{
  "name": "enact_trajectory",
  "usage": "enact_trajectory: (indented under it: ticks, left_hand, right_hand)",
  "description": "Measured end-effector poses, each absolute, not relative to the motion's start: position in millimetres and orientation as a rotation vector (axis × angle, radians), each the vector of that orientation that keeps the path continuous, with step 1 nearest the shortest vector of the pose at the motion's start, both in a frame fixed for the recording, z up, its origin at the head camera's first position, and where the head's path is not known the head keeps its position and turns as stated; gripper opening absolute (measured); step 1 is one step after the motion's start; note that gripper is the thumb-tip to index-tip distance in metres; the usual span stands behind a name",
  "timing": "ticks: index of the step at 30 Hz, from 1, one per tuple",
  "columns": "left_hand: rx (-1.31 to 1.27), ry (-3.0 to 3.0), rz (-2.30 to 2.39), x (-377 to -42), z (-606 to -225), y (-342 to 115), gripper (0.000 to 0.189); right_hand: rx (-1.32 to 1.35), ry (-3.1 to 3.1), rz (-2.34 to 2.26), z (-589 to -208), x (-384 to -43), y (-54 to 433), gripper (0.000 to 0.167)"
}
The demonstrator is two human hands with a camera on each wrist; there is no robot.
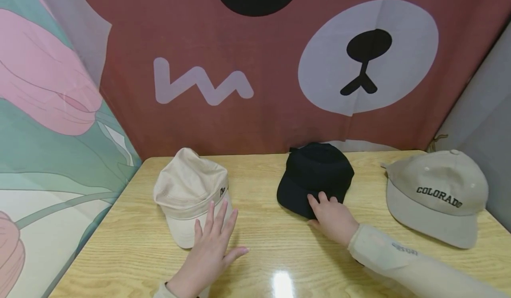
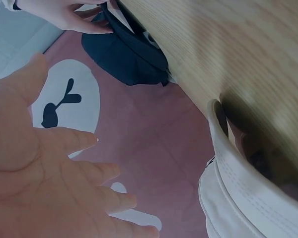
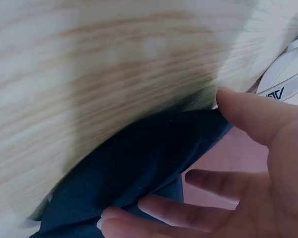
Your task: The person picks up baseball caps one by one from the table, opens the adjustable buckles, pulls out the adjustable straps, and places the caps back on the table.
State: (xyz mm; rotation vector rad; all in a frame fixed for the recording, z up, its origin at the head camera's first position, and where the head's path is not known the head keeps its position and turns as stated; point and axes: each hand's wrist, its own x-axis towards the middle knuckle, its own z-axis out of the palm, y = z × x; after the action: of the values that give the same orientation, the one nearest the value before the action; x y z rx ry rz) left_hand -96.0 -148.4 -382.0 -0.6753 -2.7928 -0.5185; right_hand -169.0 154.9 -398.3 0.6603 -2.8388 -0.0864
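Note:
A black cap point(image 1: 317, 167) sits toward the back of the wooden table, its brim facing the front. At that brim is my right hand point(image 1: 334, 221); in the right wrist view the thumb point(image 3: 241, 111) lies at the brim's edge and the fingers reach over its upper side. My left hand point(image 1: 209, 256) is spread with straight fingers and holds nothing. It overlaps the brim of a cream cap point(image 1: 187, 180) in the head view, while the left wrist view shows its palm beside that cap point(image 2: 233, 198).
At the right stands a beige cap point(image 1: 437, 191) with COLORADO lettering. Behind the wooden table point(image 1: 255, 227) hangs a brown cloth point(image 1: 271, 120) with a bear face. A flower-patterned cloth point(image 1: 48, 80) covers the left side, and a grey wall point(image 1: 487, 111) is at the right.

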Motion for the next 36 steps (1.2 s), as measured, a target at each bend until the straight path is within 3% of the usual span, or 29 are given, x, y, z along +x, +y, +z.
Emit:
enact_trajectory:
  ticks: [6, 22, 36]
  left_hand:
    - [-0.658, -2.823, -0.534, -95, -382, -149, 0.077]
    - [-0.683, -2.795, -0.534, -96, -385, -148, 0.077]
    - [-0.699, -2.809, -0.554, -96, -385, -148, 0.078]
  right_hand:
    - [0.667, -2.813, -0.074, -398, -170, 151, 0.06]
    - [0.577, -2.596, -0.212, -402, -164, 164, 0.032]
    - [0.511, -2.584, -0.125, -378, -163, 182, 0.032]
